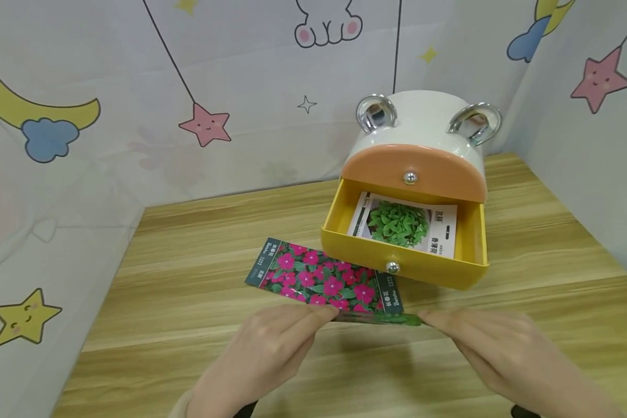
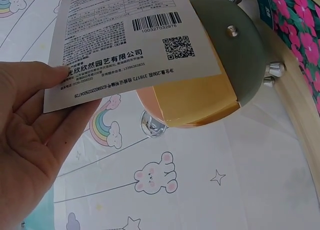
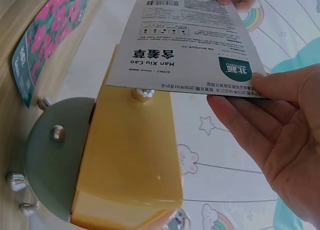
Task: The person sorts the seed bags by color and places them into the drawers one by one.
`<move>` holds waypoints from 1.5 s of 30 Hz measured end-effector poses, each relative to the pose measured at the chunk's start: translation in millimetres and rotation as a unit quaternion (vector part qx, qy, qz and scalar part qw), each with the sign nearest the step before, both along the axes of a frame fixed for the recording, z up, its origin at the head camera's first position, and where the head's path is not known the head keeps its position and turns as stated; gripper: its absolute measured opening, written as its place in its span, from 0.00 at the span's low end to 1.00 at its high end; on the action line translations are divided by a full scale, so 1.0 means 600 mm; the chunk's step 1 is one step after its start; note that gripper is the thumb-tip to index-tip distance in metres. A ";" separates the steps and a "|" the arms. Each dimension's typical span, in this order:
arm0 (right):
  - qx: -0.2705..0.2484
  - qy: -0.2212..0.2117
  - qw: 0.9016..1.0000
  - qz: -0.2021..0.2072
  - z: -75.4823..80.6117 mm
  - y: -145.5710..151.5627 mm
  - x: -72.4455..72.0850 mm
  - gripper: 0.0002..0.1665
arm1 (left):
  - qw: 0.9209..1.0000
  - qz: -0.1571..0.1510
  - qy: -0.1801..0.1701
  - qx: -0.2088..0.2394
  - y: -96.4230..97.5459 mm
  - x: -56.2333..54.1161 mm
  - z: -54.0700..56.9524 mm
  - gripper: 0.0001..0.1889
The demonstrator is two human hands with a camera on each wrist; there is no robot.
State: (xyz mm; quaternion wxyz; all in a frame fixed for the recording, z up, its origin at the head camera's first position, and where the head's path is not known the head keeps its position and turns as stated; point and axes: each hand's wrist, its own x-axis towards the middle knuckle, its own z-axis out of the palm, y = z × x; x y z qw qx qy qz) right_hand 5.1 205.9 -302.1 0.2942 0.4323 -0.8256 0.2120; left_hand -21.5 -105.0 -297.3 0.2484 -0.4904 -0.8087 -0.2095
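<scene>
A seed packet (image 1: 378, 318) is stretched between the two hands, seen almost edge-on in the head view. My left hand (image 1: 271, 345) pinches one end and my right hand (image 1: 501, 342) pinches the other, thumbs and fingers on either face. In the wrist views the packet's white printed back (image 3: 192, 40) shows text and a barcode (image 2: 157, 21). Just beyond the hands, a packet with pink flowers (image 1: 313, 278) lies on the table. Past it, a pulled-out yellow drawer (image 1: 428, 270) holds a packet picturing green leaves (image 1: 399, 225).
The drawer belongs to a small white cabinet (image 1: 428, 116) with silver ring ears and an orange upper front (image 1: 381, 165). A rounded green front (image 2: 245, 50) shows in the wrist views. Behind the wood-grain table (image 1: 188, 278) hangs a cartoon-printed cloth (image 1: 261, 87).
</scene>
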 end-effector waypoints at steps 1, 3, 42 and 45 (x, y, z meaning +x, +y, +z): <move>-0.001 0.003 1.000 -0.003 0.001 0.001 0.001 0.23 | 1.000 -0.002 -0.001 0.000 0.001 -0.001 0.001 0.17; 0.003 0.008 1.000 -0.011 0.004 0.004 0.003 0.24 | 1.000 -0.005 -0.002 0.002 0.004 -0.003 0.003 0.18; -0.012 0.037 0.999 -0.037 -0.021 0.097 -0.018 0.19 | 0.995 -0.047 0.034 0.078 0.042 -0.052 0.048 0.17; -0.015 0.042 0.998 -0.041 -0.015 0.096 -0.018 0.19 | 0.994 -0.047 0.046 0.085 0.046 -0.057 0.051 0.15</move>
